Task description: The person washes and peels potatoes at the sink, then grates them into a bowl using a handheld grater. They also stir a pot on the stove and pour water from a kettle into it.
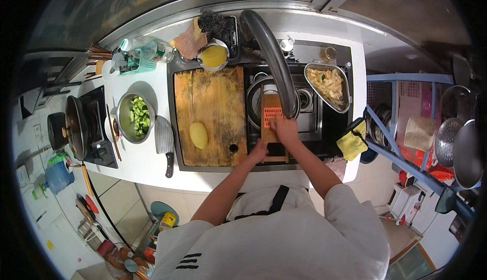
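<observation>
In the head view, a wooden-framed grater (272, 101) with an orange grating panel lies over the right part of the sink. My left hand (259, 151) grips its lower left edge. My right hand (284, 129) rests over the lower side of the orange panel; whether it holds something against it cannot be seen. Beneath the grater is a round metal pot (254, 107), partly hidden. A peeled potato (198, 135) lies on a stained wooden cutting board (209, 101) to the left. The thick dark faucet spout (270, 48) reaches over the grater.
A cleaver (164, 139) lies left of the board, beside a steel bowl of chopped green vegetable (121, 131). A metal dish of pale food (344, 86) stands at the sink's right, above a yellow cloth (354, 141). Sponges (190, 40) and a plastic bottle (158, 49) are behind the board.
</observation>
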Available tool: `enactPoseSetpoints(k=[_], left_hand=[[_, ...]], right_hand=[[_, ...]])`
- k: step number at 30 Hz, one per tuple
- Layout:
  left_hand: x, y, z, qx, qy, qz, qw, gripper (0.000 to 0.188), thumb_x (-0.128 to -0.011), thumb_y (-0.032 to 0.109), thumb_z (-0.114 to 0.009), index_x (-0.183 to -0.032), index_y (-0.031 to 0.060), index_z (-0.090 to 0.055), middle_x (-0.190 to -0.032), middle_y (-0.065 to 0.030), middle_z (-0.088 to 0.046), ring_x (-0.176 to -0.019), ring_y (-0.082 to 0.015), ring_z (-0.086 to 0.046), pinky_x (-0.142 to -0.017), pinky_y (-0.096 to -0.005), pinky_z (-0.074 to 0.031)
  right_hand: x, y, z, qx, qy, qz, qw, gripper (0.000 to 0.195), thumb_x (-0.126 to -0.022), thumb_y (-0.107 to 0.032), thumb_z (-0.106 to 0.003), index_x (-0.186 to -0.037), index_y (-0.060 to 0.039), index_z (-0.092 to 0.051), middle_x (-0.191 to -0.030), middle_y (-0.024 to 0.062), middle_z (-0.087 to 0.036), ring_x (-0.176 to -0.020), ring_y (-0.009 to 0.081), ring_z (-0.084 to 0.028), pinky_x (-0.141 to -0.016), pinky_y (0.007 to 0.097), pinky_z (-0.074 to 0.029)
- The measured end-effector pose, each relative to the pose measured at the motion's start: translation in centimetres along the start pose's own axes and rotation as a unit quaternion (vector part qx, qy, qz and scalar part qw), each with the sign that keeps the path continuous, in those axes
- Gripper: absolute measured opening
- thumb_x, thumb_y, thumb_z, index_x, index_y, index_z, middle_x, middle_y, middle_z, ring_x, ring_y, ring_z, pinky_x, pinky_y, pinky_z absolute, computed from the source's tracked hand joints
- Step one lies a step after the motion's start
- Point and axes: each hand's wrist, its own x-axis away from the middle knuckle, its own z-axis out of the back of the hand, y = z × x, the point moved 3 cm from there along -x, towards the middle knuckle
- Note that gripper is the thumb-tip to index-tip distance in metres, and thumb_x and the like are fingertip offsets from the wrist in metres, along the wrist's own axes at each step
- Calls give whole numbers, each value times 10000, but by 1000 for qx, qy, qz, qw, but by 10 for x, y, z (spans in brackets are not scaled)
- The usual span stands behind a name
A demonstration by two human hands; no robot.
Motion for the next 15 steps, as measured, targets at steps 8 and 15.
enactPoseSetpoints(k=[8,15], left_hand=[[-1,10,-2,-19,-4,12,1000,681,-985,380,-370,-1466,70,0,-816,-109,-521,-508,-191,-473,-417,-339,-416],[4,9,-3,10,7,22,1000,538,-987,352,-391,-1392,64,-183,-775,-79,-504,-546,-170,-488,-409,-331,-429]], right_hand=[[-125,72,-85,-222,35,-121,967,271,-874,-262,-530,-1016,-31,-531,-697,153,-642,-637,323,-634,-605,466,-474],[-44,31,29,-228,66,-35,971,233,-890,-260,-543,-900,-30,-504,-697,197,-606,-664,393,-595,-622,470,-451]])
